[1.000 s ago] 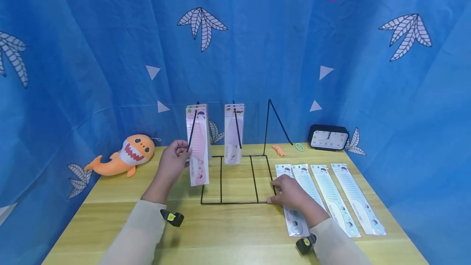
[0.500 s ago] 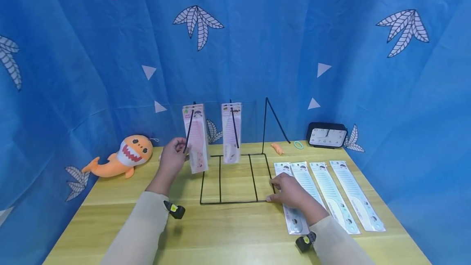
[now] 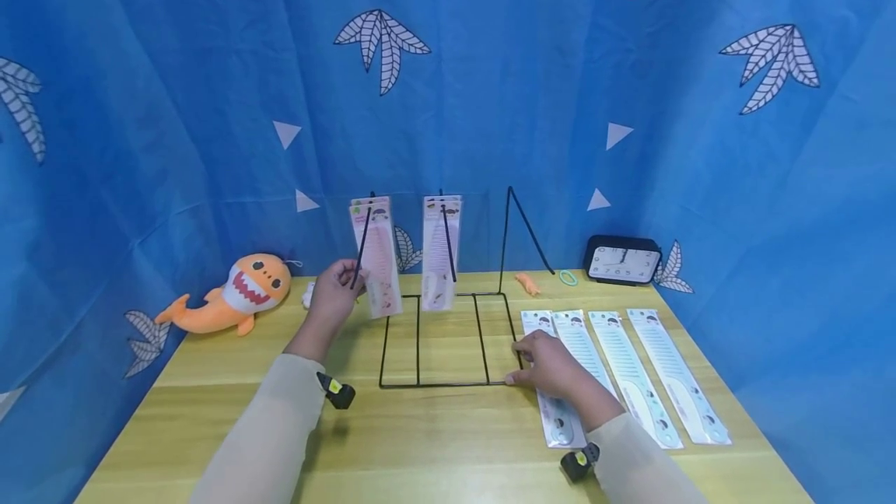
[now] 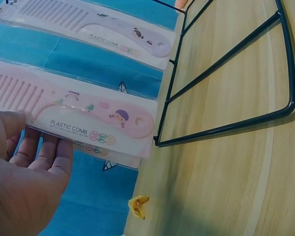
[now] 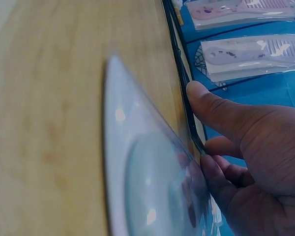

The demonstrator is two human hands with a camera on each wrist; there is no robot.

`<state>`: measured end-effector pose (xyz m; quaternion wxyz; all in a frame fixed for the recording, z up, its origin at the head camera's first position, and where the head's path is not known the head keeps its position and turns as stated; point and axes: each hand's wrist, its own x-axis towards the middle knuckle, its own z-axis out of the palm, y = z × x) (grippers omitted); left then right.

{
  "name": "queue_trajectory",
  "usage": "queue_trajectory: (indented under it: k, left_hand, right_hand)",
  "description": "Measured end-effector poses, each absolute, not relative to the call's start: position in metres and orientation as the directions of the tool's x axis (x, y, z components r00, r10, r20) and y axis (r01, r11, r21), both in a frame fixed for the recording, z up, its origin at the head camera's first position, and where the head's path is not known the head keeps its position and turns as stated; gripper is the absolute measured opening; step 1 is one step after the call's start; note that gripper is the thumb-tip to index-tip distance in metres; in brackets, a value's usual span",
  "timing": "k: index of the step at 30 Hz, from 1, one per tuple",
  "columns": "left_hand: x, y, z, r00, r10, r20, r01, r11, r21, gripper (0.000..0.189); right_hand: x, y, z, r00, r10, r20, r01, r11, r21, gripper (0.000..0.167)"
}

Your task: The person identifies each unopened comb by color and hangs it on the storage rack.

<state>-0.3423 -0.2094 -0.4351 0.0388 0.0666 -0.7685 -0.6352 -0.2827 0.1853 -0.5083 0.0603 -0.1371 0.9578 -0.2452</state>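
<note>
My left hand (image 3: 330, 298) pinches the left edge of a packaged pink plastic comb (image 3: 383, 263), thumb in front and fingers behind. The pack hangs from the left hook of a black wire rack (image 3: 455, 386), overlapping another pack behind it. Packaged lilac combs (image 3: 434, 271) hang on the middle hook; the right hook (image 3: 530, 233) is bare. My right hand (image 3: 549, 364) grips the rack's right base bar between thumb and fingers. Beneath that hand lies a packaged pale green comb (image 5: 152, 182), partly covered by it.
Several packaged pale green combs (image 3: 633, 379) lie in a row on the table's right side. Behind them stand a black clock (image 3: 624, 263), a green ring (image 3: 568, 278) and a small orange figure (image 3: 528, 285). An orange shark plush (image 3: 238, 298) lies at the back left.
The front pink comb pack's lower end has swung back and up towards the rack. My left hand has shifted slightly forward with it, while my right hand stays on the rack.
</note>
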Motion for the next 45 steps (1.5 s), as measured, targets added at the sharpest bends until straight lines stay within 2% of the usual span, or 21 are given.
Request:
queue_trajectory:
  k: [12, 19, 22, 25, 33, 39, 45]
  left_hand:
    - [-0.340, -0.215, -0.441, -0.987, -0.159, -0.009, -0.054, 0.281, 0.958, 0.030]
    - [-0.324, -0.228, -0.464, -0.982, -0.186, 0.045, -0.048, 0.466, 0.883, 0.033]
    - [-0.313, -0.229, -0.473, -0.983, -0.177, 0.048, -0.053, 0.522, 0.851, 0.028]
    - [-0.299, -0.226, -0.480, -0.994, -0.104, 0.028, -0.036, 0.573, 0.819, 0.028]
    - [-0.271, -0.205, -0.491, -0.987, 0.162, -0.021, 0.108, 0.743, 0.661, 0.056]
    - [-0.268, -0.198, -0.501, -0.972, 0.217, -0.089, 0.117, 0.778, 0.618, 0.070]
    - [-0.270, -0.199, -0.508, -0.969, 0.222, -0.106, 0.115, 0.788, 0.605, 0.072]
  right_hand:
    - [-0.282, 0.185, -0.508, -0.957, -0.285, -0.048, -0.227, 0.845, -0.484, 0.073]
    - [-0.282, 0.184, -0.509, -0.961, -0.270, -0.059, -0.210, 0.852, -0.479, 0.073]
    - [-0.283, 0.184, -0.510, -0.962, -0.265, -0.062, -0.204, 0.854, -0.479, 0.073]
    - [-0.283, 0.184, -0.510, -0.961, -0.269, -0.058, -0.210, 0.854, -0.476, 0.073]
    - [-0.283, 0.186, -0.512, -0.962, -0.267, -0.054, -0.211, 0.856, -0.473, 0.073]
    - [-0.284, 0.186, -0.512, -0.960, -0.274, -0.053, -0.216, 0.849, -0.483, 0.074]
    - [-0.284, 0.185, -0.512, -0.963, -0.263, -0.054, -0.205, 0.849, -0.487, 0.073]
